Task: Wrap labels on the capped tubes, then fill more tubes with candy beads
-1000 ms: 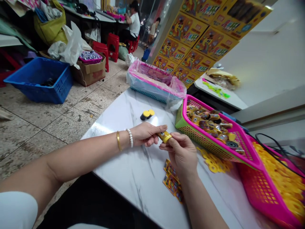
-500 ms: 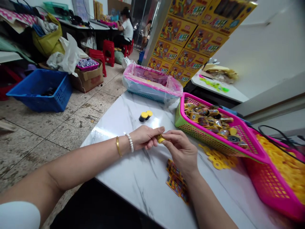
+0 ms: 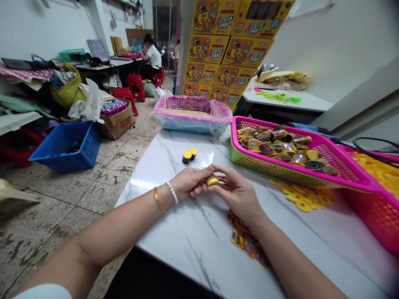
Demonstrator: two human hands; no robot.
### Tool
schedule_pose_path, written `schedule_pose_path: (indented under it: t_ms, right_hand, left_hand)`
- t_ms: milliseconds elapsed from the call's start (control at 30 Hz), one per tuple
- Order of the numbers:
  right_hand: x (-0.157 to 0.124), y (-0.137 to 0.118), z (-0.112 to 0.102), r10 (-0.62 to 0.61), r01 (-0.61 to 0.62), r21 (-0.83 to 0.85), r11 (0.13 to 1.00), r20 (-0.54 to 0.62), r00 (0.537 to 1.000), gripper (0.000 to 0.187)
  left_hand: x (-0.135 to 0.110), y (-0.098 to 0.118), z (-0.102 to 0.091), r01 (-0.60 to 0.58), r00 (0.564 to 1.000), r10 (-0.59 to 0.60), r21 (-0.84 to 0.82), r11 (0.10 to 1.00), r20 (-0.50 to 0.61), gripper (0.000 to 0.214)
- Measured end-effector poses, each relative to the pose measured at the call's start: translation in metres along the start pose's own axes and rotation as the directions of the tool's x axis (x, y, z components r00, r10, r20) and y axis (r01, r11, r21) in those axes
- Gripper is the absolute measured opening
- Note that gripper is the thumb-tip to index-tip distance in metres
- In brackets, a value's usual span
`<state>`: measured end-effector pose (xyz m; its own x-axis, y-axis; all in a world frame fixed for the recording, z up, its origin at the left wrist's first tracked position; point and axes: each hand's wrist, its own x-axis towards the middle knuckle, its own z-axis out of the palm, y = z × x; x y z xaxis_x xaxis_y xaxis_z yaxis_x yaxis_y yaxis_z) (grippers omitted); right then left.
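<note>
A small yellow printed roll [image 3: 212,180] sits between my two hands, above the white marble table [image 3: 199,236]. My left hand [image 3: 188,182], with a gold bangle and a pearl bracelet at the wrist, pinches it from the left. My right hand [image 3: 235,193] holds its other end with the fingertips. Two black cylinders with yellow tops [image 3: 190,154] stand just beyond my left hand. Yellow printed cards [image 3: 246,243] lie on the table under my right forearm. Yellow ring-shaped pieces [image 3: 304,200] lie to the right of my right hand.
A pink-and-green mesh basket [image 3: 264,169] of small yellow-labelled rolls stands at the right, beside a pink basket of yellow rings [image 3: 378,203]. A plastic-lined basket [image 3: 193,118] is at the table's far end. Beyond the table's edge are a blue crate [image 3: 67,147] and a seated person [image 3: 151,58].
The view has swung and levelled out. The yellow roll now looks shorter, turned between my fingers, and my hands stay around it.
</note>
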<state>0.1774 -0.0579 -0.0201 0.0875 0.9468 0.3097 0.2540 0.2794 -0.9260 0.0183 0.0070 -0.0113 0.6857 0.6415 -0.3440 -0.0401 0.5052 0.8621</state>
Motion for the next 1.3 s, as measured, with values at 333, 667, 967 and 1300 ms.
schedule_pose_path:
  t_ms: [333, 667, 967, 1300]
  right_hand:
    - [-0.005, -0.003, 0.007, -0.062, 0.017, -0.238, 0.971, -0.184, 0.981, 0.031]
    - [0.000, -0.012, 0.005, 0.330, -0.296, 0.181, 0.938, -0.201, 0.922, 0.035]
    - [0.003, -0.011, 0.005, 0.572, -0.537, 0.582, 0.611, 0.144, 0.807, 0.029]
    - [0.011, -0.008, -0.002, 0.542, -0.544, 0.621, 0.565, 0.219, 0.811, 0.025]
  left_hand:
    - [0.001, 0.003, -0.001, -0.073, 0.996, 0.068, -0.072, 0.995, -0.064, 0.055]
    - [0.002, 0.007, -0.010, -0.336, 0.939, 0.342, 0.161, 0.928, -0.015, 0.043]
    - [0.002, 0.017, -0.016, -0.422, 0.901, 0.398, 0.136, 0.896, 0.172, 0.043]
    - [0.004, 0.010, -0.017, -0.424, 0.906, 0.404, 0.240, 0.873, 0.130, 0.060]
